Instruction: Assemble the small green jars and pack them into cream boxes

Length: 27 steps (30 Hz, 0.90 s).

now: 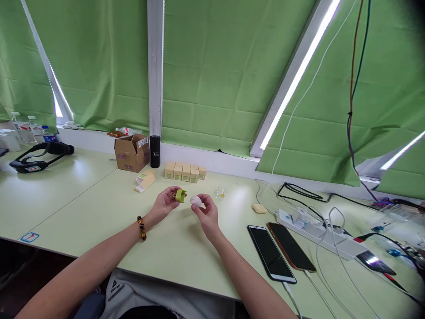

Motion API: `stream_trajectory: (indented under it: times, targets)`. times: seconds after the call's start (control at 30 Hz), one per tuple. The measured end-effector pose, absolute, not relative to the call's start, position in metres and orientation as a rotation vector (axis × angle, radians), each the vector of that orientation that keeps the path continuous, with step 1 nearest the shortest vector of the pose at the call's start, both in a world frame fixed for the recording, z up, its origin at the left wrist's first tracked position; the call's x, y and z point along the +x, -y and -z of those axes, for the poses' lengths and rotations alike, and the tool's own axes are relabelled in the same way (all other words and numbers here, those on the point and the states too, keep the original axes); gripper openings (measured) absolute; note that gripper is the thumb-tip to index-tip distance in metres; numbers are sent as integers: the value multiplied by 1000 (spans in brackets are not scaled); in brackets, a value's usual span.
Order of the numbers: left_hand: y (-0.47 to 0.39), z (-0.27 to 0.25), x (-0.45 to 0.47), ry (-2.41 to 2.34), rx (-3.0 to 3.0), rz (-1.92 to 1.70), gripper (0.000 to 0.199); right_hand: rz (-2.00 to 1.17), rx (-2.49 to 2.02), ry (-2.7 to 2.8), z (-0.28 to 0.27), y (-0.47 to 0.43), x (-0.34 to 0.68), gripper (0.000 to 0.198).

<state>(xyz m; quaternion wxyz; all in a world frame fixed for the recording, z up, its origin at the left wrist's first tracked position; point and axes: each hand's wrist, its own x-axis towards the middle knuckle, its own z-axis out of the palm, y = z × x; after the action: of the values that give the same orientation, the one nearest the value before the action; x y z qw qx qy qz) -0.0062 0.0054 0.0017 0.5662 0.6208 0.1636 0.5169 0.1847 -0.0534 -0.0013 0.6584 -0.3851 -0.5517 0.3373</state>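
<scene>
Above the table, my left hand grips a small olive-green holder with a ring-like loop at one end. My right hand pinches a small white rounded piece between thumb and fingers; its exact kind cannot be made out. A short gap separates the two pieces. Beyond my hands stands a row of small tan boxes with green labels. An opened box of the same sort lies to their left. A small clear plastic piece rests just past my right hand.
Two phones, a white-edged one and a dark one, lie to the right beside a white power strip and tangled cables. At the back are a cardboard box and a black bottle; a black headset sits far left.
</scene>
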Motion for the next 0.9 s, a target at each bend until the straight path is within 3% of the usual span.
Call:
stream_trajectory:
  times: [0.43, 0.9]
  targets:
    - [0, -4, -5, -430, 1543, -1204, 48, -574, -950, 1351, -2, 60, 182, 28]
    - [5, -9, -4, -454, 1620, -1195, 45, -823, -975, 1208, 0, 48, 183, 37]
